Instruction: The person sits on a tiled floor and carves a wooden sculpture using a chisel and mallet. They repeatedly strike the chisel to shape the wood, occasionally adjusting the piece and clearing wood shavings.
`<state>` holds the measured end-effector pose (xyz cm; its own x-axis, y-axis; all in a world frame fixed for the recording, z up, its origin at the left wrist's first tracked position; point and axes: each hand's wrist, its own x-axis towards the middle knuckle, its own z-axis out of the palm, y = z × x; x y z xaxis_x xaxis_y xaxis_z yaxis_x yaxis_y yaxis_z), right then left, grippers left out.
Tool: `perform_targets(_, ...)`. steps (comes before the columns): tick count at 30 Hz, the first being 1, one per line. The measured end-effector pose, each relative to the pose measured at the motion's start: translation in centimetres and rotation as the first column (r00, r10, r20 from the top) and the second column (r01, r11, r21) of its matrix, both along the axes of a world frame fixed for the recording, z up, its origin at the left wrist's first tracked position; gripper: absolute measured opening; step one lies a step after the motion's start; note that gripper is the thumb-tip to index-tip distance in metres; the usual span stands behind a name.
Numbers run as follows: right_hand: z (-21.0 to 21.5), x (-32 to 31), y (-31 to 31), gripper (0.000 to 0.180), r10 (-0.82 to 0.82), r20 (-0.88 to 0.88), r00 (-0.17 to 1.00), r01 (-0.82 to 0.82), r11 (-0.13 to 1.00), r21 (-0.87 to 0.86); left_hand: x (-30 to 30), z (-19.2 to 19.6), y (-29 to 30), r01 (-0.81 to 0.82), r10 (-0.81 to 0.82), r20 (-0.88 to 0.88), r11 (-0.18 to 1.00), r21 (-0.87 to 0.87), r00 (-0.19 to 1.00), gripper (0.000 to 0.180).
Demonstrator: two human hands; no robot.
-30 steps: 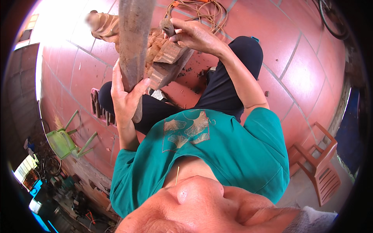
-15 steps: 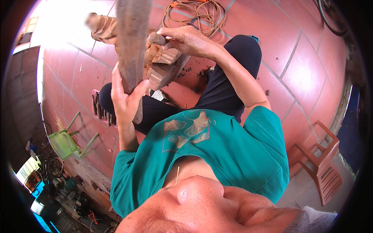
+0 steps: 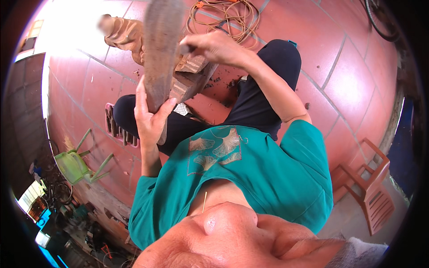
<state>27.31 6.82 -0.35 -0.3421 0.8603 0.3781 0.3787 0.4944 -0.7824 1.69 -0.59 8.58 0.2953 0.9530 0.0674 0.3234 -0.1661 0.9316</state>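
Observation:
A long, worn wooden club (image 3: 163,49), wide at its far end, is gripped in my left hand (image 3: 151,119). It stands up toward the camera and covers much of what lies behind it. My right hand (image 3: 218,47) is closed around a short dark piece with a rounded end (image 3: 187,46); motion blur hides its kind. Beyond the club lies a brown wood carving (image 3: 127,35) of a robed figure, its near end being a rough block (image 3: 192,66) with pale cut faces. The right hand is just above this block, and whether the held piece touches it is hidden.
Dark wood chips (image 3: 216,81) lie on the red tile floor between my legs. A coiled orange cord (image 3: 223,18) is at the far side. A pink tray (image 3: 108,117) of long pieces sits by my left knee. Chairs, green (image 3: 73,167) and brown (image 3: 375,192), stand either side.
My left hand and the wooden club have shifted to the right and tilted slightly. The right hand stays near the carving but is now blurred, with the rounded piece moved a little right.

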Motion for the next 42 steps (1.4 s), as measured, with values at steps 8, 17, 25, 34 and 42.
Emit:
perform_targets(8,2.0,1.6,0.1,0.033,-0.051,-0.190,0.980,0.041,0.998,-0.058,0.1,0.5,0.2,-0.053,0.055,0.206,0.998,-0.013,0.977,0.071)
perform_targets(17,1.1,0.7,0.0,0.034,-0.035,-0.145,0.989,0.048,0.995,0.092,0.3,-0.1,0.0,-0.041,0.034,0.106,0.997,0.060,0.994,0.072)
perform_targets(25,0.8,0.5,-0.1,0.046,-0.012,-0.140,0.990,0.013,1.000,0.010,0.9,0.2,0.3,-0.002,0.001,-0.017,0.998,-0.065,1.000,0.071)
perform_targets(34,1.9,0.2,-0.8,0.047,0.039,-0.089,0.995,-0.037,0.999,0.014,1.3,0.5,0.3,0.019,-0.013,0.044,0.990,-0.137,0.999,0.065)
perform_targets(42,1.4,1.1,0.0,0.039,-0.033,-0.070,0.997,0.032,0.999,-0.017,1.1,0.5,0.0,-0.020,0.032,0.226,0.998,-0.057,0.974,0.068)
